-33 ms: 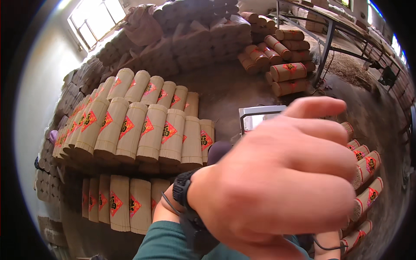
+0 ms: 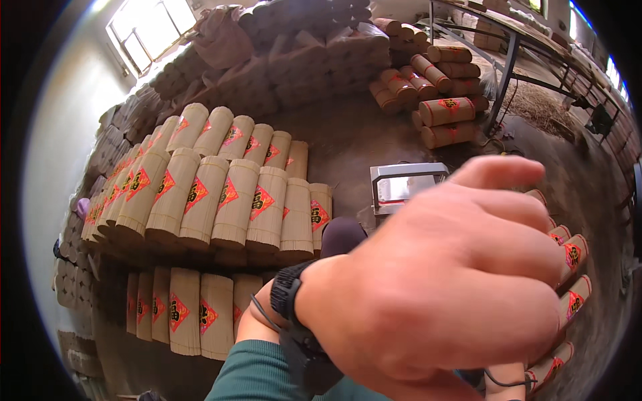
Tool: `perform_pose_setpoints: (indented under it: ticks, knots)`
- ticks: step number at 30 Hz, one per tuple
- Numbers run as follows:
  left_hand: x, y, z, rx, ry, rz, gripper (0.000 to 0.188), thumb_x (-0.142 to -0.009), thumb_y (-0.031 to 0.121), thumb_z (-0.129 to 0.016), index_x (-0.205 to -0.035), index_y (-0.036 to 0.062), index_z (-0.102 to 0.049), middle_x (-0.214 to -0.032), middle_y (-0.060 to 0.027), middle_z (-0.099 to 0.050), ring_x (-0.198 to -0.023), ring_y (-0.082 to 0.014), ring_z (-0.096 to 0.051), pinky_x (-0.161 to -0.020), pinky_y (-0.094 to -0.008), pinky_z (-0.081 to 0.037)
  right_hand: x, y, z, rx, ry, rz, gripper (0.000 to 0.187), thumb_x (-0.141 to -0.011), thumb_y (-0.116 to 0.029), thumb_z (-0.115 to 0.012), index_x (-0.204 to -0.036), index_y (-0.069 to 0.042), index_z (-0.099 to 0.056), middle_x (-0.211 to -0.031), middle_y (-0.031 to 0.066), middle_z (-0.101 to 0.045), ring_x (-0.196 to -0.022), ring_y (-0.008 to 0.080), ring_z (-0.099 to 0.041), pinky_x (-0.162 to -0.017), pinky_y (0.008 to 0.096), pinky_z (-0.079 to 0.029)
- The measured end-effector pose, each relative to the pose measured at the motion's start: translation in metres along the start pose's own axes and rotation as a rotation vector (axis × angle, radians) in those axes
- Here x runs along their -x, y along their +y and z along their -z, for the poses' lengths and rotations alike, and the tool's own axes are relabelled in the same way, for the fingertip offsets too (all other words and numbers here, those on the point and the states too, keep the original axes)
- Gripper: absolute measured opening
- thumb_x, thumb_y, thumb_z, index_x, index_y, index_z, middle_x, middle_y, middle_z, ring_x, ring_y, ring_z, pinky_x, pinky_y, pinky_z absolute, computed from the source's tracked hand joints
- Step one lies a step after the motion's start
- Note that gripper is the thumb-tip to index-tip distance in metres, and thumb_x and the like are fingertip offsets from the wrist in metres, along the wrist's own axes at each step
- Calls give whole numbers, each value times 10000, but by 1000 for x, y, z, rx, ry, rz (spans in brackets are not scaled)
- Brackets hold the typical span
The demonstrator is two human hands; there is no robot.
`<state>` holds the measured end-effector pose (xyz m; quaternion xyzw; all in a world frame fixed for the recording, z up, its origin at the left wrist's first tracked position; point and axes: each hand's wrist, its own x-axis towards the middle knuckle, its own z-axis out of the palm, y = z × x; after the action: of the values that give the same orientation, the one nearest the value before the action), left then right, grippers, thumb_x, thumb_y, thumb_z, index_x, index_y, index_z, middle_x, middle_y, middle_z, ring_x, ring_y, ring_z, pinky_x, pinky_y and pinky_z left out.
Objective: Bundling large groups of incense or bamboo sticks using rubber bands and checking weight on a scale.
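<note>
My left hand [image 2: 435, 287], a black band around its wrist, fills the lower right close to the camera. Its fingers are curled in, with the index finger less bent than the others. The fingertips are hidden, so I cannot see whether anything is in them. Of my right arm, only a bit of forearm [image 2: 506, 379] with a dark cord shows at the bottom; that hand is hidden behind the left one. Beyond my left hand, a pale box-shaped device [image 2: 404, 185] with a dark frame is partly covered by it.
Tan bundles of thin sticks [image 2: 227, 200] with red diamond labels stand in rows at left. More bundles [image 2: 447, 111] are piled at the back right, others [image 2: 575, 297] at the right edge. A metal-legged table [image 2: 511, 60] stands at far right; wrapped stacks [image 2: 301, 67] line the back.
My left hand has shifted slightly to the right, still curled. More of the pale device shows, and less of the bundles at the right edge.
</note>
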<state>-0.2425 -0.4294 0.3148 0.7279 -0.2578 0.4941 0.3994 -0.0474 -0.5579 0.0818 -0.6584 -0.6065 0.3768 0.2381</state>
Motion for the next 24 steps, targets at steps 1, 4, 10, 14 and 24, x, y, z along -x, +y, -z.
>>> perform_pose_setpoints:
  ticks: [1, 4, 10, 14, 24]
  knots:
    - [-2, -5, 4, -84, -134, -107, 381, -817, 434, -665, -771, 64, -583, -796, -82, -554, -721, -279, -543, -924, -497, -371, 0, -1, 1, 1, -1, 1, 317, -843, -174, -664, -1106, -8, -602, -884, 147, -686, -803, 269, -668, -722, 338, -519]
    - [-2, -1, 10, -81, -131, -79, 394, -812, 447, -664, -776, 64, -583, -800, -81, -557, -728, -274, -546, -928, -495, -373, -1, -11, 0, -35, 33, -1, 296, -839, -158, -649, -1095, -16, -605, -895, 153, -682, -803, 277, -665, -722, 342, -515]
    - [-2, -3, 4, -81, -95, -42, 420, -802, 475, -663, -786, 63, -582, -807, -79, -562, -743, -262, -551, -936, -490, -377, 1, -2, -4, -17, 85, 16, 296, -837, -162, -649, -1093, -20, -606, -883, 161, -685, -813, 297, -667, -733, 361, -518]
    - [-2, 0, 8, -111, -97, -47, 438, -796, 493, -662, -793, 62, -582, -811, -78, -565, -752, -255, -555, -942, -487, -379, 2, 2, -1, -5, 98, 30, 300, -837, -169, -651, -1094, -21, -606, -878, 163, -686, -818, 304, -668, -738, 368, -519]
    - [-4, -1, 15, -125, -108, -16, 486, -779, 539, -660, -810, 61, -580, -823, -75, -573, -776, -237, -564, -956, -479, -386, -2, -7, 2, -2, 6, -19, 312, -847, -204, -634, -1093, -14, -606, -915, 154, -678, -828, 297, -662, -741, 350, -508]
